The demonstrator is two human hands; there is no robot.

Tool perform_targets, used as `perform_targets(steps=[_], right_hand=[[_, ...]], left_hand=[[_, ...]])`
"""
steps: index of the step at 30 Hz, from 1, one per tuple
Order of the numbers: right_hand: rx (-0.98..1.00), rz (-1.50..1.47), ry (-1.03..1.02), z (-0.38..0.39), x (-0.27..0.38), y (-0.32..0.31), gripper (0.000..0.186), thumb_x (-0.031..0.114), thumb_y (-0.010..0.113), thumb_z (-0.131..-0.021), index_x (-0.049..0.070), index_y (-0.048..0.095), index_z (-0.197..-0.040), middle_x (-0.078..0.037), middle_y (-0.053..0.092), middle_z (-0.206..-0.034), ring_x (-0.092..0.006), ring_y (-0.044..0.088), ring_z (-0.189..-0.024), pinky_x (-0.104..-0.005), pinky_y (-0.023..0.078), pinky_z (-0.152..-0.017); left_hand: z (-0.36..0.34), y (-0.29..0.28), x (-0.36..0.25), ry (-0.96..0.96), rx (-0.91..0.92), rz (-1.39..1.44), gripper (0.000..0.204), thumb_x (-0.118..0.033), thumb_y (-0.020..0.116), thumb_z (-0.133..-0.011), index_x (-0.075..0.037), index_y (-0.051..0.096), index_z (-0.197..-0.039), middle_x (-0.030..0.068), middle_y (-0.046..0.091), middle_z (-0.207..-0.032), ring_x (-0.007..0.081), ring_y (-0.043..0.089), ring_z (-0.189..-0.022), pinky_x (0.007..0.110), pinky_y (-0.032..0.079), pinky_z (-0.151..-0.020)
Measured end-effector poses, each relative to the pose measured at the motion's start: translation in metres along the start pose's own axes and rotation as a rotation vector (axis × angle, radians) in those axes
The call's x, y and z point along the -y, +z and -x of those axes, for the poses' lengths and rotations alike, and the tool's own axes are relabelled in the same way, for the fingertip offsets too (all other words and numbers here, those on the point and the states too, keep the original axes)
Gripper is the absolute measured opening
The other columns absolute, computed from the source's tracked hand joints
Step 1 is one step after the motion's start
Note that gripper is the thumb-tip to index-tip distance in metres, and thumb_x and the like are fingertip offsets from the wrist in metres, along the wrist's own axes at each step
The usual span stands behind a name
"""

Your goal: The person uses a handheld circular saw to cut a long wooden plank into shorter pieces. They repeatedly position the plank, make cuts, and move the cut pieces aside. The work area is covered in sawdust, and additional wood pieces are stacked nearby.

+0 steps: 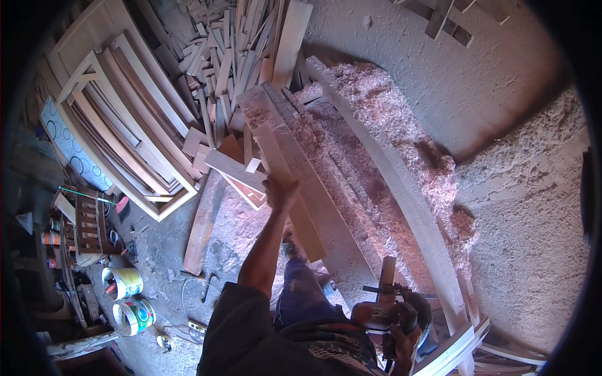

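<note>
My left hand (pixel 282 191) is closed on the left edge of a flat plank (pixel 304 222). The plank lies lengthwise over a wider board (pixel 323 216) dusted with shavings. Low at the right, my right hand (pixel 404 344) is wrapped round the handle of a dark handheld power tool (pixel 379 313). The tool looks like an electric planer, with a rod and a wooden strip at its front; its underside is hidden. Beside my left hand, a short board (pixel 235 170) rests on a small wooden frame (pixel 248 193).
A long beam (pixel 392 169) runs along the right of a shavings heap (pixel 426 169). Wooden frames (pixel 135 141) lean at the left, near piled offcuts (pixel 222 69). Two buckets (pixel 128 282) (pixel 141 315) and a power strip (pixel 197 329) with cables lie lower left.
</note>
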State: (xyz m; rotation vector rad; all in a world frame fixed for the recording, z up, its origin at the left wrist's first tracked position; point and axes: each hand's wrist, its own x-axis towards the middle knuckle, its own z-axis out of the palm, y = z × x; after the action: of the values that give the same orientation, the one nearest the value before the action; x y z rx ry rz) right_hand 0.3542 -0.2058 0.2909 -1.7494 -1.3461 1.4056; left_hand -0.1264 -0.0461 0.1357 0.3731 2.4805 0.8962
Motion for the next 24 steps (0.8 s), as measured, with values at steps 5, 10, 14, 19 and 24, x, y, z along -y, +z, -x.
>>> perform_targets(steps=[5, 10, 14, 19, 24], right_hand=[[0.065, 0.001, 0.030, -0.007, 0.007, 0.005, 0.058, 0.012, 0.075, -0.074, -0.001, 0.066, -0.130, -0.009, 0.071, -0.111, -0.0194, 0.066, -0.098, -0.0343, 0.051, -0.088], [0.028, 0.065, 0.050, -0.009, 0.010, 0.007, 0.057, 0.012, 0.075, -0.075, -0.001, 0.066, -0.130, -0.008, 0.072, -0.104, -0.0189, 0.067, -0.088, -0.0334, 0.053, -0.079], [0.056, 0.030, 0.074, -0.009, 0.028, 0.008, 0.058, 0.014, 0.075, -0.075, -0.001, 0.066, -0.130, -0.008, 0.073, -0.101, -0.0178, 0.067, -0.084, -0.0340, 0.053, -0.077], [0.160, 0.426, -0.241, -0.005, 0.053, 0.010, 0.053, 0.009, 0.073, -0.079, -0.004, 0.065, -0.129, -0.013, 0.073, -0.100, -0.0202, 0.070, -0.078, -0.0339, 0.056, -0.071], [0.212, 0.509, -0.703, -0.014, 0.060, 0.018, 0.053, 0.009, 0.082, -0.078, -0.008, 0.063, -0.125, -0.018, 0.074, -0.097, -0.0265, 0.074, -0.082, -0.0377, 0.059, -0.072]], left_hand=[[0.006, 0.039, 0.078, 0.293, -0.127, 0.252, 0.106, -0.032, 0.084, -0.073, -0.006, 0.023, -0.156, 0.0251, 0.049, -0.143, 0.0435, 0.054, -0.130, 0.051, 0.049, -0.105], [0.058, 0.062, 0.072, 0.254, 0.083, 0.517, 0.113, -0.017, 0.080, -0.071, -0.001, 0.013, -0.160, 0.0299, 0.041, -0.148, 0.0474, 0.047, -0.135, 0.051, 0.043, -0.112], [0.059, 0.097, 0.039, 0.213, -0.014, 0.402, 0.112, -0.021, 0.079, -0.073, 0.003, 0.011, -0.158, 0.0332, 0.041, -0.147, 0.0489, 0.048, -0.134, 0.052, 0.044, -0.112], [-0.012, 0.087, 0.023, 0.205, 0.036, 0.413, 0.120, -0.031, 0.081, -0.073, 0.008, 0.007, -0.159, 0.0357, 0.038, -0.149, 0.0479, 0.045, -0.137, 0.049, 0.041, -0.116], [-0.013, 0.071, 0.022, 0.271, 0.072, 0.371, 0.122, -0.038, 0.082, -0.078, 0.010, 0.005, -0.159, 0.0384, 0.031, -0.155, 0.0468, 0.040, -0.143, 0.046, 0.038, -0.118]])
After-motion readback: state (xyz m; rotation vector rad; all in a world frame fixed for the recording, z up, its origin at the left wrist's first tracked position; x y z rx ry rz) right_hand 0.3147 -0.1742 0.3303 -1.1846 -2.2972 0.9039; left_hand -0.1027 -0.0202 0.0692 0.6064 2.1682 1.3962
